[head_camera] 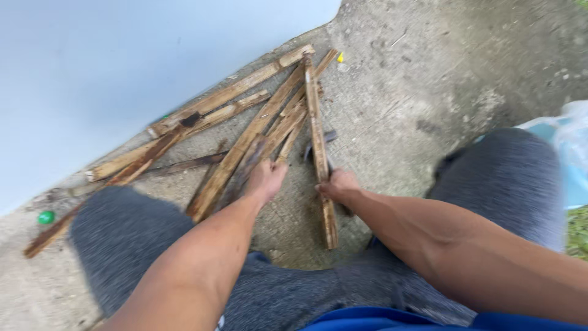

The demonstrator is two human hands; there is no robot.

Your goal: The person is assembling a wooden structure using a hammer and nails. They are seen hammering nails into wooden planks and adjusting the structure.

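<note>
Nearest to us are our own knees in grey trousers (122, 245), spread wide as we squat over the concrete ground (398, 104), with a strip of blue shirt at the bottom edge.

Just beyond the knees our right hand (339, 186) is closed around a long split wood slat (318, 132). The slat's long axis runs near to far, almost straight away from us: its near end lies on the concrete between our knees and its far end reaches up into the pile. The right hand grips it at about mid-length, so this is plainly the nearer hand to it. Something dark shows just behind that hand, too blurred to name.

Our left hand (265, 179) sits a little to the left, fingers curled down onto the near ends of the bundle of slats (257, 132) that slants from near left to far right. We cannot tell whether it truly grips one or only presses on them.

Counting the wood is rough: about eight to ten slats in all, fanned out and meeting at the far right.

Farther left, a small green cap (46, 217) lies on the concrete. At the right edge is one pale blue plastic bag (569, 147). Farthest off, a pale wall (122, 61) fills the far left.
</note>
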